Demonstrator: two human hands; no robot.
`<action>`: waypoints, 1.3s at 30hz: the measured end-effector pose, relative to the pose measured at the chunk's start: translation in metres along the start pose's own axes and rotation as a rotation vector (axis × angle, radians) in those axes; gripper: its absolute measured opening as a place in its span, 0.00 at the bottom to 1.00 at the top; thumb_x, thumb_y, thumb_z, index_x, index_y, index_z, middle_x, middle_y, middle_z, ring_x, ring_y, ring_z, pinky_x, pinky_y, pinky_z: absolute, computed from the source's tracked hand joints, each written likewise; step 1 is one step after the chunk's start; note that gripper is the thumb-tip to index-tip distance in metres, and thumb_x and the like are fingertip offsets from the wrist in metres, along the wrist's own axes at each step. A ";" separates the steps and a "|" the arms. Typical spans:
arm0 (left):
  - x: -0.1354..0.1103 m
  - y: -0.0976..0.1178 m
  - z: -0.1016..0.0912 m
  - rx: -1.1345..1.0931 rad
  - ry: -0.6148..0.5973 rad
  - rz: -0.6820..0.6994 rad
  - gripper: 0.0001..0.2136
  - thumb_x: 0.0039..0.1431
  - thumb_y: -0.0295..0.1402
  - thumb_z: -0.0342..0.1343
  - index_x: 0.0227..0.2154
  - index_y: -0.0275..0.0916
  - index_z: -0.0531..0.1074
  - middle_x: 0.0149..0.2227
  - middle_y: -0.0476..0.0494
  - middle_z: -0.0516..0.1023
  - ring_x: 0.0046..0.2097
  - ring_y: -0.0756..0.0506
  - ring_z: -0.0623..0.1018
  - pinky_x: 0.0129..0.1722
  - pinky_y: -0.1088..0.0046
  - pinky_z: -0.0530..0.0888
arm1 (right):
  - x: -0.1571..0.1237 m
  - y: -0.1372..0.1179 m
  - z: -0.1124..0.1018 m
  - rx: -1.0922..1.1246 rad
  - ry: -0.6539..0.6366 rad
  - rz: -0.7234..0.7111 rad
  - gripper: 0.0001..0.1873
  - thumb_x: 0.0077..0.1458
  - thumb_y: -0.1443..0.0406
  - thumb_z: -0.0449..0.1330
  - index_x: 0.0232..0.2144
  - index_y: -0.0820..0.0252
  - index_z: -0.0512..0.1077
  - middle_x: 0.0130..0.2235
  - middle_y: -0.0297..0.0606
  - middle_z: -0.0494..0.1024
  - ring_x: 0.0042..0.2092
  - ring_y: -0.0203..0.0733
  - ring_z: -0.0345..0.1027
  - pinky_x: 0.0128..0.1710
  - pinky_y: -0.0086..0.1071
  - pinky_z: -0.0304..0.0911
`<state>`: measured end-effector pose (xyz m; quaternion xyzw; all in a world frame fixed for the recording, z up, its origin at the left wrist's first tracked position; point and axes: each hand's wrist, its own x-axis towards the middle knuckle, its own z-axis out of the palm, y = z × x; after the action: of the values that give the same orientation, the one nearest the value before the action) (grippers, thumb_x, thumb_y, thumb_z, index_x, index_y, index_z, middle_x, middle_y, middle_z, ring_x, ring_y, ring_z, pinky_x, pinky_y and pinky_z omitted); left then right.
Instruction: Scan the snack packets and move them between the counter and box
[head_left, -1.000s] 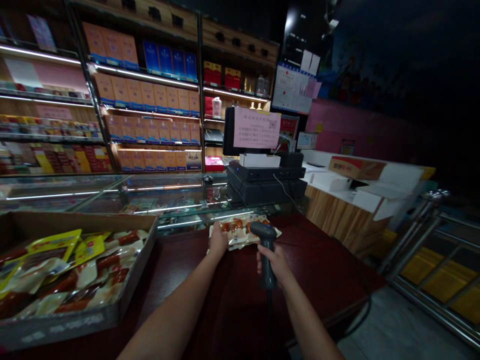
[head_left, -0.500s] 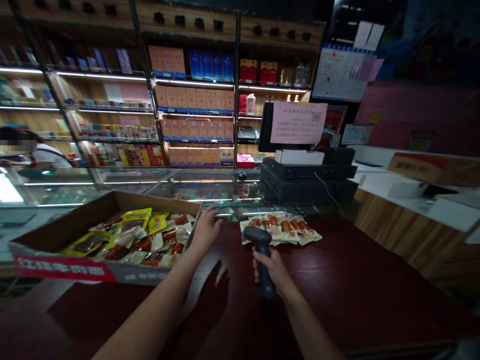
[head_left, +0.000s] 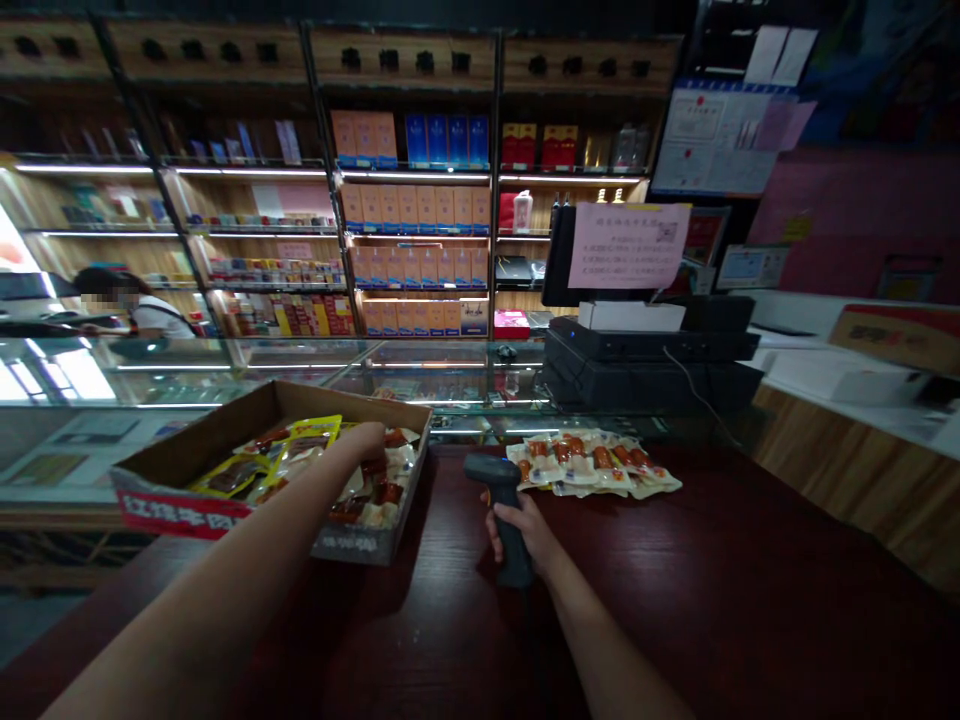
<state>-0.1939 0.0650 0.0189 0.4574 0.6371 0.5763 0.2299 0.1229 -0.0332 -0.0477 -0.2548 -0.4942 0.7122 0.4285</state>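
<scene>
Worktop (head_left: 675,600): dark red, under box, scanner and laid-out packets alike.
Right hand (head_left: 519,525): wrapped around the handle of the dark scanner (head_left: 501,490), its head turned left.
Left hand (head_left: 367,442): down inside the right part of the cardboard box (head_left: 352,545); fingers hidden, so cannot tell whether gripping.
Boxed packets (head_left: 386,490): left of scanner, at mixed angles, right at left hand; far nearer to left hand than to right.
Laid-out packets (head_left: 592,462): right of and just beyond scanner, pile stretching left to right.
Monitor (head_left: 559,255): far right, behind laid-out packets.
</scene>
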 end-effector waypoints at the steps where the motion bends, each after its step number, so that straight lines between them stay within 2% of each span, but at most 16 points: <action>1: 0.000 0.000 0.001 0.120 -0.022 -0.041 0.16 0.28 0.26 0.64 0.07 0.42 0.59 0.15 0.42 0.67 0.39 0.32 0.76 0.41 0.59 0.69 | 0.000 0.003 -0.004 -0.004 -0.008 0.003 0.24 0.41 0.55 0.64 0.38 0.63 0.65 0.20 0.29 0.71 0.16 0.32 0.63 0.15 0.26 0.60; 3: 0.001 0.003 0.002 0.341 -0.056 -0.084 0.15 0.29 0.27 0.64 0.08 0.41 0.60 0.16 0.39 0.69 0.40 0.31 0.76 0.42 0.59 0.69 | -0.001 0.007 -0.010 -0.006 -0.005 -0.005 0.23 0.42 0.55 0.64 0.37 0.63 0.65 0.20 0.30 0.71 0.15 0.32 0.62 0.15 0.26 0.60; 4: 0.001 0.006 0.001 0.374 -0.061 -0.081 0.14 0.30 0.28 0.64 0.08 0.41 0.61 0.17 0.38 0.70 0.41 0.31 0.76 0.42 0.59 0.69 | -0.001 0.007 -0.012 -0.001 0.004 -0.014 0.23 0.42 0.55 0.64 0.38 0.63 0.65 0.20 0.30 0.71 0.15 0.32 0.62 0.15 0.26 0.60; 8: -0.003 0.023 -0.003 0.346 -0.090 -0.028 0.09 0.36 0.30 0.61 0.12 0.40 0.65 0.18 0.40 0.71 0.40 0.35 0.76 0.42 0.65 0.69 | -0.002 0.001 -0.014 0.041 0.031 -0.052 0.22 0.44 0.56 0.63 0.38 0.63 0.67 0.21 0.30 0.71 0.16 0.32 0.62 0.15 0.26 0.60; 10: -0.014 0.034 -0.002 0.143 -0.118 -0.046 0.07 0.41 0.32 0.59 0.15 0.38 0.68 0.17 0.44 0.70 0.35 0.38 0.76 0.38 0.66 0.70 | -0.002 -0.002 -0.012 0.053 0.023 -0.057 0.22 0.44 0.56 0.64 0.38 0.63 0.67 0.21 0.30 0.71 0.16 0.32 0.62 0.15 0.25 0.59; 13: -0.046 0.048 0.009 -0.358 -0.222 -0.168 0.06 0.48 0.34 0.55 0.24 0.35 0.71 0.21 0.46 0.72 0.27 0.45 0.75 0.33 0.65 0.72 | -0.003 -0.004 -0.011 0.067 0.000 -0.068 0.21 0.43 0.56 0.64 0.38 0.63 0.68 0.21 0.30 0.71 0.16 0.31 0.62 0.15 0.25 0.59; 16: -0.086 0.051 0.033 -0.738 -0.337 -0.230 0.09 0.51 0.31 0.53 0.33 0.33 0.72 0.29 0.41 0.77 0.31 0.45 0.76 0.36 0.64 0.74 | -0.004 -0.005 -0.011 0.080 -0.011 -0.087 0.21 0.44 0.56 0.63 0.38 0.63 0.68 0.21 0.30 0.71 0.16 0.31 0.62 0.15 0.26 0.60; 18: -0.109 0.044 0.054 -0.860 -0.373 -0.241 0.09 0.51 0.30 0.54 0.36 0.33 0.72 0.33 0.40 0.77 0.33 0.44 0.77 0.38 0.62 0.74 | -0.005 -0.005 -0.012 0.086 -0.006 -0.094 0.21 0.44 0.56 0.63 0.39 0.63 0.68 0.21 0.31 0.71 0.16 0.32 0.62 0.15 0.26 0.60; 21: -0.130 0.020 0.086 -0.914 -0.331 -0.284 0.10 0.50 0.28 0.55 0.38 0.35 0.70 0.32 0.41 0.78 0.32 0.44 0.78 0.37 0.63 0.75 | -0.005 -0.005 -0.014 0.092 -0.002 -0.095 0.21 0.44 0.56 0.63 0.39 0.63 0.68 0.21 0.31 0.71 0.16 0.32 0.62 0.15 0.26 0.61; 24: -0.137 -0.007 0.109 -0.965 -0.267 -0.337 0.10 0.50 0.27 0.55 0.37 0.35 0.69 0.31 0.43 0.77 0.29 0.47 0.77 0.34 0.67 0.75 | -0.005 -0.003 -0.014 0.097 -0.016 -0.110 0.21 0.45 0.57 0.63 0.39 0.63 0.68 0.21 0.31 0.72 0.16 0.32 0.63 0.15 0.26 0.62; 26: -0.138 -0.022 0.117 -0.996 -0.227 -0.414 0.06 0.52 0.26 0.53 0.34 0.34 0.69 0.29 0.43 0.76 0.27 0.49 0.76 0.30 0.70 0.75 | -0.004 -0.002 -0.015 0.106 -0.031 -0.121 0.20 0.46 0.57 0.63 0.39 0.63 0.68 0.21 0.31 0.72 0.16 0.32 0.63 0.15 0.26 0.62; 28: -0.137 -0.034 0.119 -1.006 -0.225 -0.499 0.02 0.54 0.26 0.50 0.29 0.34 0.67 0.23 0.46 0.73 0.21 0.51 0.73 0.21 0.76 0.71 | -0.003 0.000 -0.016 0.116 -0.045 -0.122 0.19 0.47 0.58 0.62 0.39 0.63 0.68 0.22 0.31 0.72 0.16 0.32 0.63 0.15 0.26 0.62; 30: -0.137 -0.041 0.115 -1.057 -0.290 -0.553 0.06 0.56 0.25 0.48 0.24 0.35 0.64 0.17 0.51 0.66 0.15 0.55 0.64 0.13 0.83 0.60 | -0.002 0.001 -0.017 0.116 -0.061 -0.119 0.18 0.48 0.58 0.63 0.39 0.63 0.68 0.22 0.32 0.73 0.16 0.32 0.64 0.15 0.25 0.63; 32: -0.138 -0.046 0.109 -1.194 -0.387 -0.582 0.09 0.56 0.24 0.46 0.21 0.36 0.60 0.13 0.56 0.57 0.12 0.57 0.56 0.10 0.85 0.51 | -0.002 0.001 -0.017 0.111 -0.070 -0.115 0.18 0.48 0.59 0.63 0.39 0.63 0.68 0.22 0.32 0.73 0.17 0.32 0.64 0.15 0.25 0.63; 34: -0.141 -0.047 0.104 -1.356 -0.461 -0.615 0.11 0.56 0.22 0.45 0.20 0.37 0.57 0.14 0.57 0.52 0.12 0.58 0.54 0.10 0.86 0.50 | -0.003 0.001 -0.016 0.104 -0.075 -0.096 0.18 0.47 0.59 0.63 0.39 0.63 0.68 0.22 0.32 0.73 0.17 0.32 0.64 0.15 0.26 0.64; 39: -0.146 -0.045 0.099 -1.517 -0.520 -0.736 0.11 0.56 0.20 0.44 0.20 0.36 0.56 0.16 0.55 0.56 0.13 0.59 0.57 0.11 0.88 0.50 | -0.005 0.000 -0.012 0.022 -0.162 0.032 0.20 0.46 0.59 0.63 0.39 0.65 0.67 0.21 0.33 0.73 0.16 0.32 0.64 0.14 0.24 0.62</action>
<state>-0.0572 -0.0030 -0.0809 0.0639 0.1175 0.6110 0.7803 0.1348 -0.0322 -0.0530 -0.1994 -0.5153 0.7427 0.3782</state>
